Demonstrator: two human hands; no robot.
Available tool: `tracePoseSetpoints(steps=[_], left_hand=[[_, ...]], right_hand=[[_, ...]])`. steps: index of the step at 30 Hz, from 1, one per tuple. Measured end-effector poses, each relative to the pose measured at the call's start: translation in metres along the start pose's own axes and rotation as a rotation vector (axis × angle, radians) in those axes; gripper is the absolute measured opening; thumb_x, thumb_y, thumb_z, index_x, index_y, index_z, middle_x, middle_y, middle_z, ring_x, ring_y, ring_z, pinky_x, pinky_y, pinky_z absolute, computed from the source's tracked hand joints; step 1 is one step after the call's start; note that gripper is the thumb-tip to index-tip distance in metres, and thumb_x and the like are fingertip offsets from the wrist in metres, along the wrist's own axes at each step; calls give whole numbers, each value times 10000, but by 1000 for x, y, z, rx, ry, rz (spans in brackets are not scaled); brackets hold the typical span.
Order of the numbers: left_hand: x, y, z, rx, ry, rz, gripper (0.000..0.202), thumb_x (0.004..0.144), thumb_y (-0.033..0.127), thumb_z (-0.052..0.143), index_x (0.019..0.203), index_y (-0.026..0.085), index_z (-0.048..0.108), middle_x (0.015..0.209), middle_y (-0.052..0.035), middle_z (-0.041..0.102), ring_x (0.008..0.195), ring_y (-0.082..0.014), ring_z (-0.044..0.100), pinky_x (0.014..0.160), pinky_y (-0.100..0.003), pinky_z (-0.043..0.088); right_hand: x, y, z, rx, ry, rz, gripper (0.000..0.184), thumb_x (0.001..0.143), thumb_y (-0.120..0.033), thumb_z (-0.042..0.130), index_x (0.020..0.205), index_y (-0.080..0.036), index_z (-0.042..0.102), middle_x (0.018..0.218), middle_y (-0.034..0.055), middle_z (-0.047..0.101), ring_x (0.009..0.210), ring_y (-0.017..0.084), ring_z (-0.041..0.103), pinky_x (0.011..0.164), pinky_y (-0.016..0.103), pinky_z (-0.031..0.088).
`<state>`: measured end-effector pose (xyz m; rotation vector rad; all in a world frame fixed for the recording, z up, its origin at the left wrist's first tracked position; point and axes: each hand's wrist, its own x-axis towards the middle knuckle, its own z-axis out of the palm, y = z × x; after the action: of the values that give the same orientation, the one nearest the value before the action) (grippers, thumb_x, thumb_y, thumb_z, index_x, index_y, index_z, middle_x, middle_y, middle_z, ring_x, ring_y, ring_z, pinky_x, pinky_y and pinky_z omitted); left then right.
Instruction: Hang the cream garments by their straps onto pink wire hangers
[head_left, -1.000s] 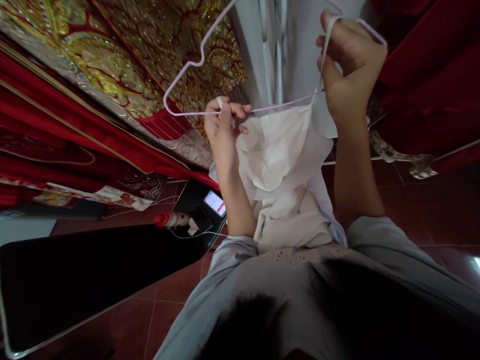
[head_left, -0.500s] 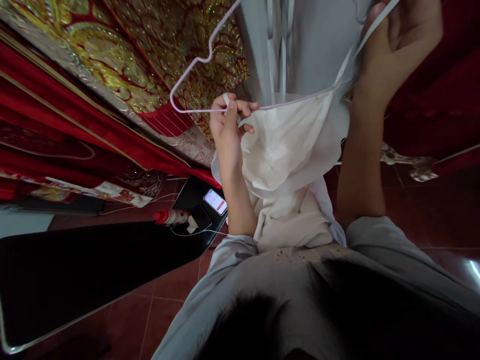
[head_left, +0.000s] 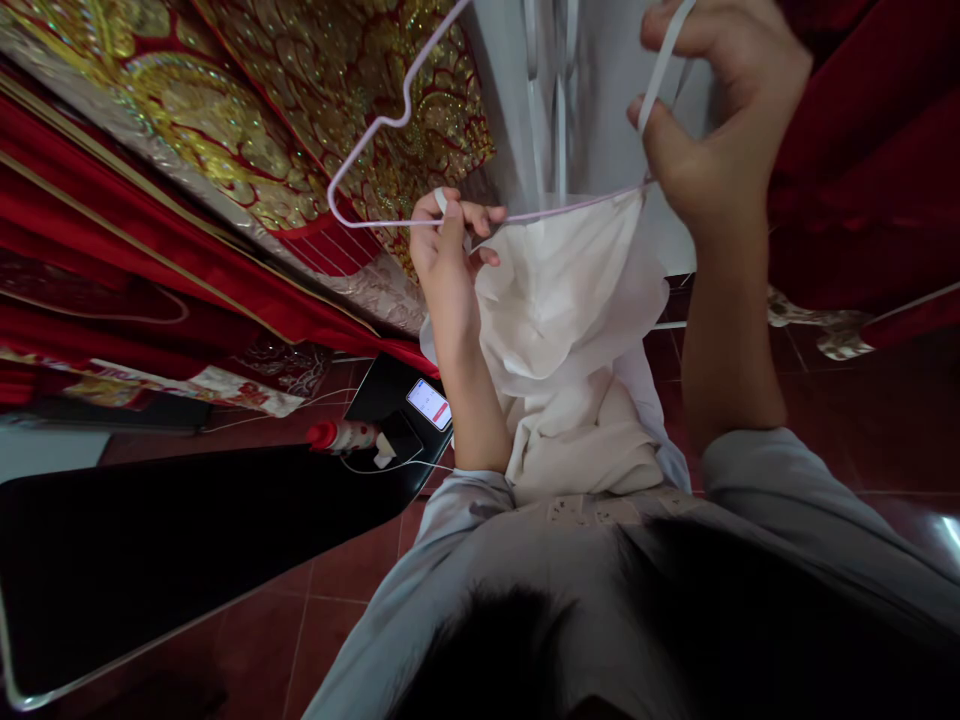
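My left hand [head_left: 454, 240] is closed around the bottom bar of a thin pale-pink clothes hanger [head_left: 375, 225], with a loop of white ribbon between its fingers. A white cloth garment [head_left: 555, 300] hangs from that bar, its folds gathering down against my body. On the right, my right hand [head_left: 724, 120] is raised above the bar's far end, with a narrow white strap [head_left: 664, 65] pinched between thumb and fingers. The strap's upper end runs out of the picture, and the hanger's hook is out of view too.
Gold-sequined red garments [head_left: 247, 150] hang close on the left. A dark red cloth [head_left: 877, 150] hangs on the right. Below left, a black bench [head_left: 187, 560] bears a lit phone [head_left: 430, 403] and a red-capped bottle [head_left: 349, 435], with a white cable nearby.
My right hand has moved left, bringing the strap closer to the middle. The hanger and my left hand have shifted slightly left.
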<state>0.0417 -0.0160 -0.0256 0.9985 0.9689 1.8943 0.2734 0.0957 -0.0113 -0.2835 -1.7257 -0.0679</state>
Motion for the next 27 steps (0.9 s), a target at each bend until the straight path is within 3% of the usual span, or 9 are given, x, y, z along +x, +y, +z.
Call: tracePoseSetpoints(steps=[3,6,9,11,16,21,24,27], left_hand=[[1,-2,-1,22,6,-5,227,1140,195,450,965,320,522,763,-28,552,975,-247,702,534,-291,409],[2,-4,-2,7,-6,8,205,1127,191,480,968,309,533,749,-31,552,960,-248,709,511,-273,416],[0,-3,-1,-28,-44,28,215,1143,159,468,985,278,553,746,-21,556,942,-216,728,491,-238,426],[-2,-3,-1,-13,-45,14,222,1151,170,465,993,289,565,763,-28,582,986,-224,739,505,-245,456],[-1,-5,-3,14,-8,-7,211,1144,230,502,978,326,587,793,-43,597,1090,-292,733,672,-356,570],[1,-9,-6,17,-23,-2,178,1133,274,547,985,346,615,810,-46,618,1138,-315,711,727,-404,603],[0,-8,-7,18,-15,-5,124,1111,363,621,987,356,625,835,-59,638,1203,-348,692,754,-427,600],[-1,-5,-8,5,-49,1,110,1112,331,603,1004,309,602,818,-57,616,1129,-326,719,651,-354,551]], right_hand=[[-8,-8,5,-70,-110,122,395,780,-124,775,1132,-298,811,1097,-4,829,1068,226,762,1167,447,560],[-10,-4,2,-142,-112,162,493,699,-96,778,1155,-280,814,1131,18,828,1094,251,760,1093,437,574],[-6,6,-5,-134,20,82,536,702,-99,748,1218,-225,820,1153,66,814,1085,267,748,1000,430,590],[-3,12,-7,-104,86,40,462,756,-133,739,1203,-201,833,1113,79,806,1031,267,739,955,428,585],[-5,20,-1,12,254,8,254,959,-395,779,1140,-234,855,989,41,783,950,221,742,841,368,604],[-12,22,5,118,635,124,318,949,-556,793,1051,-264,868,962,-35,835,950,216,847,892,393,661],[-12,25,1,259,751,140,249,918,-514,802,1045,-315,881,1048,-75,840,1025,243,852,937,417,658],[-13,37,-14,325,701,145,194,975,-310,730,1087,-364,879,1135,-130,815,1162,221,816,1068,420,590]])
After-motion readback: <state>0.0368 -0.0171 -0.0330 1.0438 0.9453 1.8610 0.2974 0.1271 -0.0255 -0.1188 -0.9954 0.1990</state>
